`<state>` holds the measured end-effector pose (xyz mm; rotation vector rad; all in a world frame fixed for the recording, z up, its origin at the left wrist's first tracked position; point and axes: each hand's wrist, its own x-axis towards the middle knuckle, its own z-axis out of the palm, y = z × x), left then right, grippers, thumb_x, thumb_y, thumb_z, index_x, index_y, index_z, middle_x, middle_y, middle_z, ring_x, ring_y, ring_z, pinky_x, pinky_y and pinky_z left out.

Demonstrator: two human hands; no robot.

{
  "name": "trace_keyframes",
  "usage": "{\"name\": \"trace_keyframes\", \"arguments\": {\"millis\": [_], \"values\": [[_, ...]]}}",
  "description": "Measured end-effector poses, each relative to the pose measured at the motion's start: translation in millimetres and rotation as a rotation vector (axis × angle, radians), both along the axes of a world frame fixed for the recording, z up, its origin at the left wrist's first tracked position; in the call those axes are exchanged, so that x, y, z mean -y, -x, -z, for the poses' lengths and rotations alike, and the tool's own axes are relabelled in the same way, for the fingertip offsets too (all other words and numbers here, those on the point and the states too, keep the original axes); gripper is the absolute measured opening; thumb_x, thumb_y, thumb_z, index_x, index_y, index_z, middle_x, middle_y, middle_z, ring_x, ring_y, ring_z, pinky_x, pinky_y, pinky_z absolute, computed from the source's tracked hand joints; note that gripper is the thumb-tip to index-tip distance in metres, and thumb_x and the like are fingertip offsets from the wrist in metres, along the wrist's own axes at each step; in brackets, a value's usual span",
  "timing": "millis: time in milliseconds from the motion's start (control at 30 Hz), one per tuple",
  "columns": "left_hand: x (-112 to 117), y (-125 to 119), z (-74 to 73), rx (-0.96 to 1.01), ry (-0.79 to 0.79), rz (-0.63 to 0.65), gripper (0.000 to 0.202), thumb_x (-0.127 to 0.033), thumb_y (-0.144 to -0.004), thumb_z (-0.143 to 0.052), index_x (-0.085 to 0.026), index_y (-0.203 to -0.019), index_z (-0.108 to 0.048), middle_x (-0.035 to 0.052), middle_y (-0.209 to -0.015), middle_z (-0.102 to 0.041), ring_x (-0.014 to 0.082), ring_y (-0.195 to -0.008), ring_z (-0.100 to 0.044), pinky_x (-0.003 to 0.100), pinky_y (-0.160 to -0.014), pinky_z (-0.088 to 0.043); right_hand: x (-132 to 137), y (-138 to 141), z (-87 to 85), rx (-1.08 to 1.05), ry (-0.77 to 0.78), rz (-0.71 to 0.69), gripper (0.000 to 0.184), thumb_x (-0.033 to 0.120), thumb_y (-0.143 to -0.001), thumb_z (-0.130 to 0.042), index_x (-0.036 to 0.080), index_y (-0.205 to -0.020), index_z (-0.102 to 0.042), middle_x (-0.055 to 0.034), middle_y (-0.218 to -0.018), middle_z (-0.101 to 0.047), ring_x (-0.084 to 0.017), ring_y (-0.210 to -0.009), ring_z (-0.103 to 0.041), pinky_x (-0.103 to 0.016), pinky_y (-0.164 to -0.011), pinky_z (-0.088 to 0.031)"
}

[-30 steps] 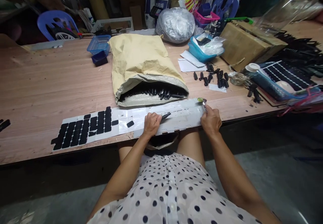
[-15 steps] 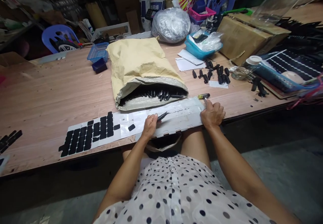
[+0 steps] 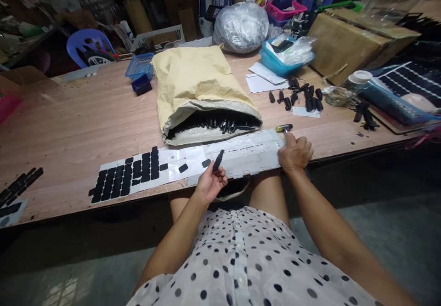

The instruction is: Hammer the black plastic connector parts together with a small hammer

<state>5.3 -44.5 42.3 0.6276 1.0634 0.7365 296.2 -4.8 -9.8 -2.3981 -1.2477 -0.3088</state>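
My left hand (image 3: 211, 183) is at the table's front edge, fingers pinched on a small black plastic part (image 3: 218, 160) held upright. My right hand (image 3: 295, 152) rests closed on the right end of a long white backing sheet (image 3: 248, 152), gripping a small tool with a yellow-green and black handle (image 3: 284, 128). The sheet's left half carries rows of black adhesive pads (image 3: 126, 175), with two loose pads (image 3: 183, 167) further right. Behind the sheet lies an open tan paper sack (image 3: 198, 85) full of black parts (image 3: 215, 124).
Loose black parts (image 3: 299, 99) lie right of the sack near white papers (image 3: 263, 78). A blue tray (image 3: 280, 62), cardboard box (image 3: 354, 44), blue baskets (image 3: 138, 67) and a silver bag (image 3: 241, 28) stand further back. More black pads (image 3: 19, 184) sit far left.
My left hand lifted off the sheet and drew back to the table edge, turning the black part upright. The right hand stayed on the sheet's right end. The camera shifted slightly.
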Motion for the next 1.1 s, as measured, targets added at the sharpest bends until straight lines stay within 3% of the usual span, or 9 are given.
{"name": "trace_keyframes", "arguments": {"millis": [167,333,467,600,733,833,933,1033,1100], "values": [[33.0,4.6,24.3,-0.282,-0.345,0.251,0.047,-0.065,-0.08,-0.073,-0.019,-0.072,-0.066,0.0001,-0.072,-0.064,0.0162,-0.073,-0.061,0.03,-0.075,-0.053,-1.0,1.3,-3.0,-0.013,0.038,0.009,0.043,0.016,-0.091,-0.046,0.021,-0.125,-0.072,-0.0166,-0.105,-0.06,-0.031,-0.097,-0.05,-0.039,-0.076,-0.031],[45.2,11.7,62.8,-0.419,-0.254,0.238,0.03,-0.05,-0.081,-0.072,-0.02,-0.081,-0.066,0.001,-0.072,-0.066,0.0199,-0.072,-0.064,0.034,-0.075,-0.054,-1.0,1.4,-3.3,-0.024,0.046,-0.009,0.043,0.016,-0.091,-0.045,0.021,-0.127,-0.07,-0.017,-0.106,-0.059,-0.031,-0.099,-0.049,-0.039,-0.077,-0.032],[47.8,16.2,79.5,-0.835,-0.455,0.268,0.015,-0.034,-0.082,-0.069,-0.025,-0.094,-0.072,0.0057,-0.078,-0.069,0.0299,-0.082,-0.068,0.043,-0.081,-0.052,-1.2,1.9,-3.1,-0.029,0.045,-0.01,0.043,0.017,-0.092,-0.044,0.02,-0.126,-0.07,-0.0172,-0.106,-0.059,-0.031,-0.099,-0.05,-0.039,-0.077,-0.031],[56.1,22.6,80.7,-0.996,-0.507,0.271,0.022,-0.034,-0.085,-0.065,-0.024,-0.103,-0.073,0.0105,-0.08,-0.069,0.0383,-0.087,-0.07,0.05,-0.084,-0.052,-1.2,4.3,-5.0,-0.039,0.038,-0.015,0.042,0.017,-0.093,-0.045,0.021,-0.126,-0.071,-0.0164,-0.104,-0.059,-0.03,-0.097,-0.05,-0.039,-0.078,-0.032],[56.0,23.4,58.9,-0.95,-0.726,0.469,0.02,-0.034,-0.084,-0.065,-0.028,-0.099,-0.076,0.0087,-0.088,-0.076,0.0339,-0.084,-0.072,0.043,-0.076,-0.055,-0.4,8.2,-8.6,-0.061,0.054,-0.013,0.042,0.017,-0.094,-0.045,0.021,-0.127,-0.071,-0.0171,-0.106,-0.061,-0.03,-0.098,-0.05,-0.04,-0.079,-0.032],[24.8,7.3,29.3,-0.872,-0.87,0.531,0.021,-0.034,-0.09,-0.062,-0.028,-0.1,-0.079,0.0067,-0.094,-0.079,0.0281,-0.082,-0.073,0.039,-0.076,-0.056,0.7,10.2,-10.4,-0.08,0.059,-0.012,0.043,0.018,-0.095,-0.043,0.021,-0.128,-0.071,-0.0177,-0.106,-0.06,-0.031,-0.098,-0.05,-0.04,-0.079,-0.032],[-37.7,-23.3,4.2,-0.951,-1.003,0.451,0.023,-0.031,-0.094,-0.06,-0.025,-0.107,-0.078,0.0078,-0.1,-0.076,0.0251,-0.088,-0.071,0.038,-0.084,-0.056,2.0,10.8,-10.7,-0.097,0.069,-0.03,0.044,0.018,-0.096,-0.043,0.021,-0.13,-0.07,-0.0176,-0.106,-0.06,-0.03,-0.097,-0.05,-0.04,-0.079,-0.032],[-105.8,-57.6,-6.8,-1.099,-1.129,0.407,0.024,-0.023,-0.096,-0.057,-0.024,-0.113,-0.074,0.0086,-0.109,-0.071,0.0257,-0.105,-0.065,0.038,-0.095,-0.051,2.9,11.2,-9.0,-0.098,0.073,-0.045,0.044,0.019,-0.095,-0.045,0.022,-0.131,-0.07,-0.017,-0.105,-0.059,-0.029,-0.095,-0.049,-0.039,-0.078,-0.033],[-139.2,-76.8,-7.3,-1.178,-1.156,0.439,0.02,-0.02,-0.094,-0.061,-0.024,-0.108,-0.074,0.0097,-0.112,-0.068,0.0281,-0.112,-0.06,0.041,-0.099,-0.048,2.9,12.1,-7.0,-0.082,0.048,-0.045,0.044,0.019,-0.095,-0.044,0.021,-0.129,-0.071,-0.0166,-0.102,-0.059,-0.029,-0.094,-0.049,-0.039,-0.077,-0.033]]}}
